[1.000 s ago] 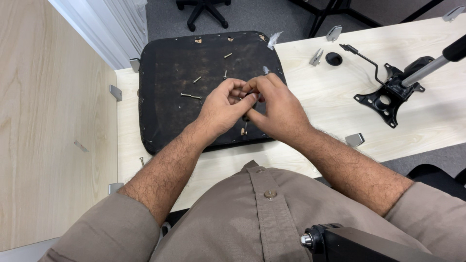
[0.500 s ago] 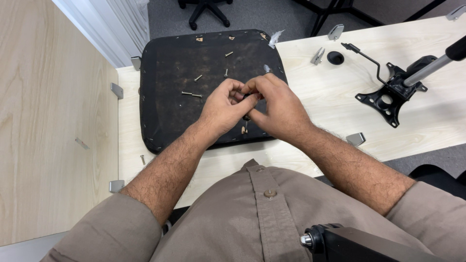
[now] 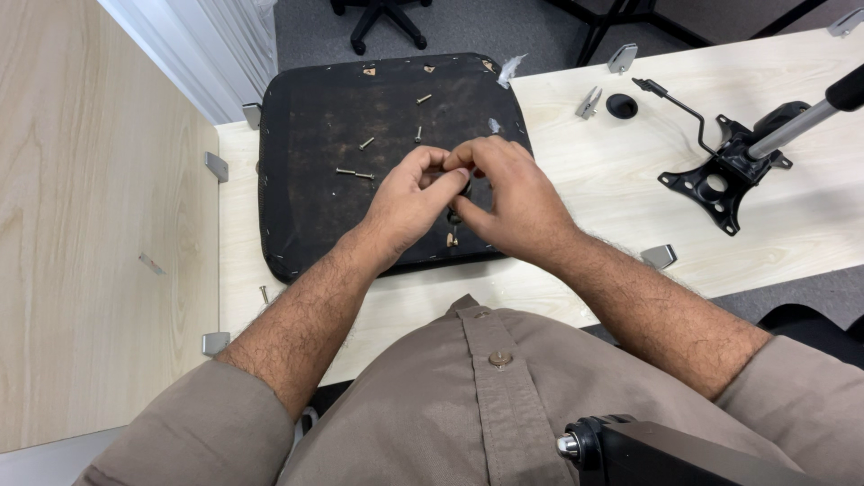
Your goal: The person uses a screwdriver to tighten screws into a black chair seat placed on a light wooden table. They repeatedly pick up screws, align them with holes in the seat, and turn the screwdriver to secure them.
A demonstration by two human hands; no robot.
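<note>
A black chair seat base [image 3: 306, 144] lies upside down on the pale wooden table [image 3: 576, 162]. Several loose screws [image 3: 355, 173] rest on it. My left hand [image 3: 409, 202] and my right hand [image 3: 508, 198] meet over the seat's near edge, fingertips pinched together around a small dark part [image 3: 464, 190] that is mostly hidden by the fingers. Another screw [image 3: 453, 238] lies just below my hands on the seat.
A black chair mechanism plate with a lever and gas cylinder [image 3: 733, 166] lies at the right. A black round cap [image 3: 621, 105] and metal brackets [image 3: 589, 101] sit behind it. Another bracket [image 3: 659, 256] lies near the table's front edge. An office chair base [image 3: 382, 13] stands on the floor beyond.
Both hands stay together over the seat; the fingers have shifted slightly around the small part. Nothing else has moved.
</note>
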